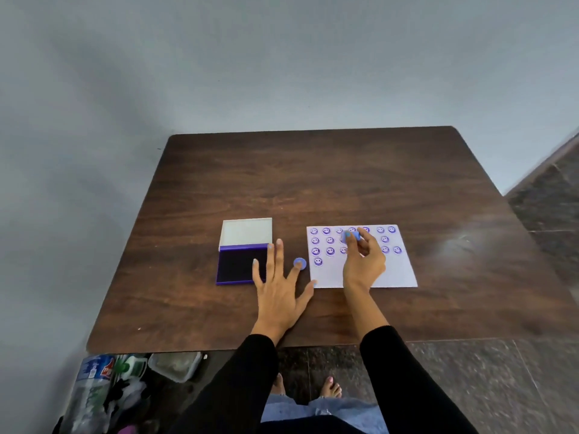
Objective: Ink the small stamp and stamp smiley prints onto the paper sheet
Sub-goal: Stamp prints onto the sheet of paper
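Right hand (363, 261) is over the paper sheet (394, 270) now, fingers pinched tight around the small stamp (350, 236), a blue little thing held by its top so the face can point down at the page. It sits over the second row of smileys, in the gap toward the middle of the sheet, and whether the face is touching the paper or just above it I can't tell from here. The prints (330, 251) run in rows across the far part of the sheet: a full top row, two more with gaps where the hand covers them, and a single one starting a fourth row at the sheet's left edge. So I'd say the job is well along, with the near half of the sheet bare.

Left of the sheet, the left hand (279, 286) lies flat and spread wide on the worktop (313, 183), holding nothing, thumb tip just at the sheet's near-left corner, probably bracing it against sliding. A small blue round cap (299, 263) rests between that hand's fingers and the sheet's left edge, likely the stamp's cover, parked out of the way. Further left of the sheet sits the ink pad (238, 266), lid (246, 231) swung open behind it, dark pad exposed and close enough for a quick re-ink; the left fingers overlap its right edge
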`<move>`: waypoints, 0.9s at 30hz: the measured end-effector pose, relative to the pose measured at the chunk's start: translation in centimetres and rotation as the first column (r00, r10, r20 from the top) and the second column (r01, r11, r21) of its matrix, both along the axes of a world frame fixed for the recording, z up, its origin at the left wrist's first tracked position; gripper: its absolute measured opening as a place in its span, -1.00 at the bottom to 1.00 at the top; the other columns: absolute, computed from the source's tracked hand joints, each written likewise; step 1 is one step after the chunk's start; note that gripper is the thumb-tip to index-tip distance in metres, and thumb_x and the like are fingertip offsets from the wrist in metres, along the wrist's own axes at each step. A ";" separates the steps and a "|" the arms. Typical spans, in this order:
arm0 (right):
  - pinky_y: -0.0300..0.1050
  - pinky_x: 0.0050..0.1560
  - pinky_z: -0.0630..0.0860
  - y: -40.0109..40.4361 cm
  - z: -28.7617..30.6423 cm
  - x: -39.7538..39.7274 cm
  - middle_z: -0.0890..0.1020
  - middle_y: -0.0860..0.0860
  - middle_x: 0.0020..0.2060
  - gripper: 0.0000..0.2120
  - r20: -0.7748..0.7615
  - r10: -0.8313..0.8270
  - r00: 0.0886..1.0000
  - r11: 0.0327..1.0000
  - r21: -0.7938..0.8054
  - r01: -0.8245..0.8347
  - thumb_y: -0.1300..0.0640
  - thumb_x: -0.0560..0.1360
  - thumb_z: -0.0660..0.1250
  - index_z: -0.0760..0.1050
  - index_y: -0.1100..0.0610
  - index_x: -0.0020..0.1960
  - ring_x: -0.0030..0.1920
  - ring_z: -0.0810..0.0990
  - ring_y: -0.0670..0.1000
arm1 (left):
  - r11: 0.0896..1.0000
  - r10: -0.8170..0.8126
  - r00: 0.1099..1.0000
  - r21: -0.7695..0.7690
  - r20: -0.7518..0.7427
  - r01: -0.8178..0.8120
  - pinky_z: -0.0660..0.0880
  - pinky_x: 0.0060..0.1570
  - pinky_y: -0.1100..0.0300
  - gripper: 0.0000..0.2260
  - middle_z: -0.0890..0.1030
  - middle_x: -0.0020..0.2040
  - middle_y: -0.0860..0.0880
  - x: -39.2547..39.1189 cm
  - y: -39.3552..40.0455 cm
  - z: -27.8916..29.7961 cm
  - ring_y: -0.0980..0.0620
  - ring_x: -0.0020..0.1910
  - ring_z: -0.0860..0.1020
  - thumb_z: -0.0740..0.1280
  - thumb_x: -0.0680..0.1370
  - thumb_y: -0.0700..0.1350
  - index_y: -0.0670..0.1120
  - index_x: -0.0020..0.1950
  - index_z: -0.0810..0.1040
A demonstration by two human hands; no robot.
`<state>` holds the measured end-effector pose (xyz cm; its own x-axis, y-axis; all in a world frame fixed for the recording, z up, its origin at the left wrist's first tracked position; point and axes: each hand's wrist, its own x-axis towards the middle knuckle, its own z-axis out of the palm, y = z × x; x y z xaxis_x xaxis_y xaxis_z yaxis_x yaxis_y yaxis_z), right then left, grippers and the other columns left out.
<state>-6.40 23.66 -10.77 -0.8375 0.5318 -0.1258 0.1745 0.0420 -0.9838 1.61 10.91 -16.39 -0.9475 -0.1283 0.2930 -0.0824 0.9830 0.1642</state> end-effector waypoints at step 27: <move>-0.31 -0.20 0.61 1.3 -2.4 1.6 0.65 0.03 -0.23 -0.87 0.118 -0.079 0.990 0.878 -0.461 0.126 0.19 0.53 0.31 0.60 0.23 -0.03 -0.22 0.64 -0.07 | 0.999 -0.038 0.995 0.037 0.088 0.035 -0.14 0.43 -0.17 -0.51 0.05 0.56 -0.21 -3.0 1.7 -0.1 -0.15 0.54 -0.08 0.17 0.50 0.28 0.09 0.36 0.45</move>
<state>-4.81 24.93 -13.14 -0.7537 0.4742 -0.4550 0.2442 -0.4408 -0.8638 -1.43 12.59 -16.47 -0.9737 -0.1024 0.2038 -0.0626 0.9792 0.1929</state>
